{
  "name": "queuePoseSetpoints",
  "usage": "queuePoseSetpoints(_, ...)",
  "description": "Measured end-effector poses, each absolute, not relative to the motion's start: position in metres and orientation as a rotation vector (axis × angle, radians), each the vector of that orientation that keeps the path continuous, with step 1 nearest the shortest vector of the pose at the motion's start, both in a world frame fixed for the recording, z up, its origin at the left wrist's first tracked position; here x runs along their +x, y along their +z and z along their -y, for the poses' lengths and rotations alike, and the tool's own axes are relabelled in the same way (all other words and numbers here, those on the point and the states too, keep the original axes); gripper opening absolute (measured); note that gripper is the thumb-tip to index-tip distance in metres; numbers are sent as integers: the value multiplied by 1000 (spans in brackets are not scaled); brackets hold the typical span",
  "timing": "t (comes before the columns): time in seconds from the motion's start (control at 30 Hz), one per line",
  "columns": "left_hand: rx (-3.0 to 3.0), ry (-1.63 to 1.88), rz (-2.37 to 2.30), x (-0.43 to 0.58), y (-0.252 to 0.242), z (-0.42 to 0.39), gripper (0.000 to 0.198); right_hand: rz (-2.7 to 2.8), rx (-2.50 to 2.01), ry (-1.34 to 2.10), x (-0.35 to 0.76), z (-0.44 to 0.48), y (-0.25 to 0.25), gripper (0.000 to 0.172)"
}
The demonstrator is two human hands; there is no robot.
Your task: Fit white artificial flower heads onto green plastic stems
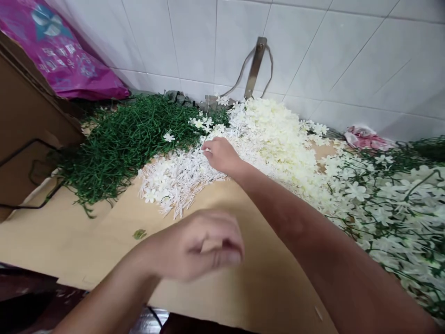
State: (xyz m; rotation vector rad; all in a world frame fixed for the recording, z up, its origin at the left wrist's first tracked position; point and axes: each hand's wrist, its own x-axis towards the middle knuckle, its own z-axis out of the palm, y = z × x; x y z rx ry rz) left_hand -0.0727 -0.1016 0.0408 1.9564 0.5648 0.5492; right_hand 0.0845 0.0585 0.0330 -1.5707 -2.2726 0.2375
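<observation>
My left hand (208, 248), blurred by motion, is over the bare brown board. Its fingers are curled round to meet the thumb; any small thing between the tips is hidden. Farther forward, my right hand (222, 155) reaches over a heap of thin white stems (184, 178), its fingertips bent together close to the white pieces. Whatever they pinch is too small to make out. Behind and right of that hand rises a heap of cream-white artificial petals (274, 134). A pile of green plastic stems (139, 130) lies to its left, with a white flower (168, 137) on it.
Assembled white flowers on green stems (385, 218) spread along the right. A brown cardboard box (31, 111) and a purple bag (69, 60) stand at the left. Against the tiled wall (194, 41) is a metal strip (255, 69); a pink-and-white cloth (368, 138) lies farther right.
</observation>
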Motion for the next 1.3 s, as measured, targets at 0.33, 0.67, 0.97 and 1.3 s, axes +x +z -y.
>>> queuePoseSetpoints(0.33, 1771, 469, -801, -37, -14, 51, 22, 2352, -1739, 4, 49, -103, 22, 31)
queuePoseSetpoints(0.67, 1546, 743, -981, -28, -11, 43, 16, 1752, -1483, 295, 136, -39, 41, 16)
queuePoseSetpoints(0.97, 1450, 995, -1031, -18, 7, 42, 32, 1787, -1388, 844, 158, 57, 27, 4)
queuePoseSetpoints(1.3, 1649, 367, -938, -10, -5, 53, 26, 1984, -1691, 1109, 202, 99, 35, 9)
